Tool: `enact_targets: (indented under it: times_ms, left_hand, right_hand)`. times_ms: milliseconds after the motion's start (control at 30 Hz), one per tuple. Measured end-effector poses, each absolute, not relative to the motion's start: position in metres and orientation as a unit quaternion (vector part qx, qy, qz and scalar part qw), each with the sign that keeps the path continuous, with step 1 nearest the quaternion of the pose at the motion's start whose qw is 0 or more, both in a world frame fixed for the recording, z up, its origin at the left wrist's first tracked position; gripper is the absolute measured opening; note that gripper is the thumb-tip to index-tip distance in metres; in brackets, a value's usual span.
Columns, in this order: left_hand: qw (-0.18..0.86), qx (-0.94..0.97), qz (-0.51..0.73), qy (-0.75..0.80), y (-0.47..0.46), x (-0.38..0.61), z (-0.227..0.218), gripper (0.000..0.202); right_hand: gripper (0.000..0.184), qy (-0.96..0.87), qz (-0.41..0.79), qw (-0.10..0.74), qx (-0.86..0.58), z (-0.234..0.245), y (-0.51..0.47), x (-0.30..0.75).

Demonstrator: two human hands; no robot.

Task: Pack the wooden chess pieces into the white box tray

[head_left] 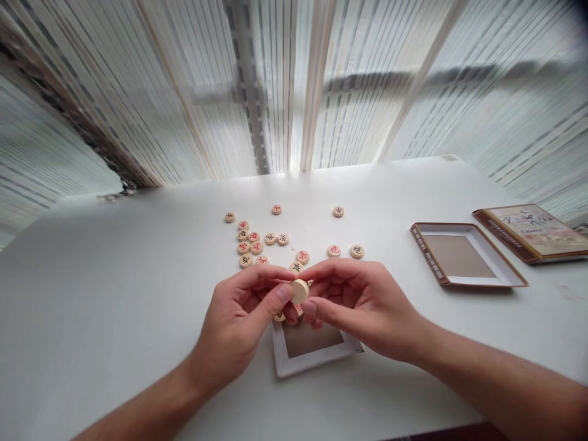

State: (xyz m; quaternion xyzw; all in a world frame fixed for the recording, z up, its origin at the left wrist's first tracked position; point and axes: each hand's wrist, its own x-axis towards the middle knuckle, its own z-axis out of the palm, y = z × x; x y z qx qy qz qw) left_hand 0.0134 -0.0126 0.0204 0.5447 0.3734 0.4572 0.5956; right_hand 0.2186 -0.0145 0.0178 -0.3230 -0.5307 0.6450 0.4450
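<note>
Both hands meet over a shallow open box (280, 358) with a white rim and brown bottom. Between their fingertips is a round wooden Chinese chess piece (299, 292), its blank face towards me. My left hand (250, 315) pinches its left side with thumb and fingers. My right hand (356, 303) closes on its right side. Just below, a red-marked piece (299, 310) and a black-marked piece (278, 316) show partly behind the fingers. A black-marked piece (296, 267) lies just beyond the fingertips; the hands hide part of the box and some pieces.
Several red- and black-marked pieces (256, 248) lie loosely grouped on the white table (138, 275). Farther back are two single pieces, one red (276, 209) and one black (338, 211). At right stand an open box half (482, 278) and a printed box lid (533, 229). Vertical blinds (367, 110) hang behind.
</note>
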Motion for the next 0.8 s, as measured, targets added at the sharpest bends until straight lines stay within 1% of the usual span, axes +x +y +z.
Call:
enact_targets:
  times_ms: [67, 200, 400, 567, 800]
  left_hand:
    - [0.618, 0.525, 0.456, 0.368, -0.0121, 0.0131, 0.0197, 0.007]
    - [0.637, 0.517, 0.439, 0.366, -0.0132, 0.0137, 0.0222, 0.007]
    - [0.687, 0.517, 0.394, 0.326, -0.0156, 0.0158, 0.0233, 0.014]
    - [0.72, 0.495, 0.381, 0.302, -0.0156, 0.0127, 0.0181, 0.021]
    - [0.724, 0.497, 0.371, 0.302, -0.0149, 0.0107, 0.015, 0.025]
  right_hand:
    - [0.036, -0.578, 0.585, 0.473, -0.316, 0.0154, -0.014, 0.2197]
    - [0.02, -0.676, 0.451, 0.492, -0.312, 0.0155, -0.0122, 0.222]
    - [0.014, -0.747, 0.291, 0.502, -0.324, 0.0168, -0.0116, 0.2241]
    - [0.021, -0.77, 0.252, 0.493, -0.317, 0.0134, -0.011, 0.2244]
    - [0.017, -0.789, 0.19, 0.501, -0.301, 0.0153, -0.0118, 0.2262]
